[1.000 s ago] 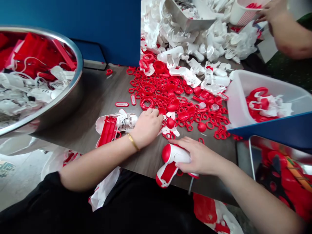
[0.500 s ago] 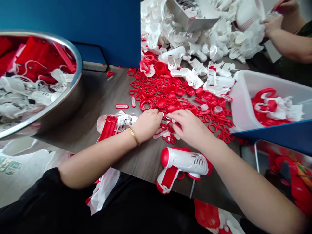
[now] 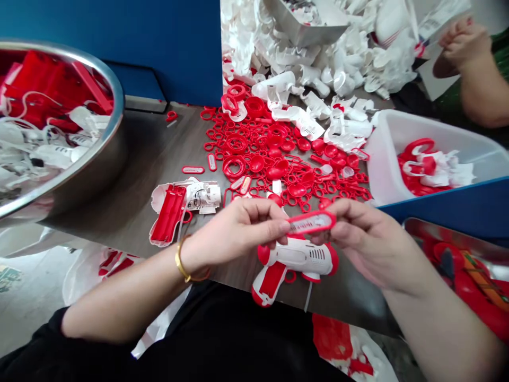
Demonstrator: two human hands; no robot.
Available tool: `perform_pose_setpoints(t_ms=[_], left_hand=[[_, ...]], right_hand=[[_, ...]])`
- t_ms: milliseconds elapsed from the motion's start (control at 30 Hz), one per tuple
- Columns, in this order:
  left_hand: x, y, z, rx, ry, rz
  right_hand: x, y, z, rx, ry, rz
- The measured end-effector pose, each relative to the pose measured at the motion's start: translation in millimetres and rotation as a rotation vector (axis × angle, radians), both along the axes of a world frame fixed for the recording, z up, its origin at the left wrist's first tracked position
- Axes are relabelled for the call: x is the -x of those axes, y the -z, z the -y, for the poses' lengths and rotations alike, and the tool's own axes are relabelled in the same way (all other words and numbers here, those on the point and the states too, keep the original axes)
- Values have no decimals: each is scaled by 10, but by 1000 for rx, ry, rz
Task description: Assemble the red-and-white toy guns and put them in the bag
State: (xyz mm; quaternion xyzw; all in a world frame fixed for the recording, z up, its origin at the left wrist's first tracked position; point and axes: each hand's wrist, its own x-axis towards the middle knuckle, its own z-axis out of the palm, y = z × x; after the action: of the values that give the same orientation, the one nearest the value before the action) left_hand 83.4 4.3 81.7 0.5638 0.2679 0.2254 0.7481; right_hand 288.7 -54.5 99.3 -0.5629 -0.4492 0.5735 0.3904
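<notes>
- The left hand (image 3: 234,233) and right hand (image 3: 369,239) meet above the near edge of the surface (image 3: 159,154), holding a red oval tag (image 3: 310,223) between them.
- Left fingers (image 3: 274,225) pinch one end of the tag; right fingers (image 3: 342,209) pinch the other.
- A red and white toy gun (image 3: 296,260) lies on the surface just below the tag.
- An open toy half (image 3: 178,207) lies to the left, near a metal bowl (image 3: 99,154) of parts.
- Loose red rings (image 3: 278,154) are spread behind the hands, beside a white tub (image 3: 382,159).
- Another person's hand (image 3: 461,45) is at the far right, by a heap of white shells (image 3: 338,58).
</notes>
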Motion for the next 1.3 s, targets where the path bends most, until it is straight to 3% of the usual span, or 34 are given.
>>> perform_pose_setpoints(t_ms=[67,133,200,267,333,367,433,500,667,800,967,1100,1233,1300], left_hand=[[-66,50,188,67,-52,69],[-144,117,339,23,-130,115],[-197,194,427,-206,-157,86],[-204,292,447,-541,-118,-32],[-173,416,425,-776,-62,-216],[-152,484,410,-814,-40,-304],[-118,612,394,-766,0,-413],[-106,702,403,-674,27,-388],[-139,733,470,-556,-9,-285],[-163,736,499,-542,-36,-304],[-168,773,502,-560,-46,-297],[-161,772,506,-544,-35,-303],[-151,774,503,-528,-18,-310],[-160,792,495,-531,-16,-312]], right_hand=[[44,27,192,-36,78,46],[112,116,351,-87,166,128],[154,203,465,-143,211,196],[132,236,525,-194,176,311],[60,211,514,-188,32,509],[21,185,478,-158,-73,618],[-35,130,352,-63,-302,769],[-40,85,185,18,-459,807],[27,42,-116,152,-652,749],[-50,87,-104,182,-703,717],[-164,142,-65,195,-699,856],[-143,126,-68,233,-747,787],[-103,126,-110,143,-781,880],[-95,141,-200,191,-808,911]])
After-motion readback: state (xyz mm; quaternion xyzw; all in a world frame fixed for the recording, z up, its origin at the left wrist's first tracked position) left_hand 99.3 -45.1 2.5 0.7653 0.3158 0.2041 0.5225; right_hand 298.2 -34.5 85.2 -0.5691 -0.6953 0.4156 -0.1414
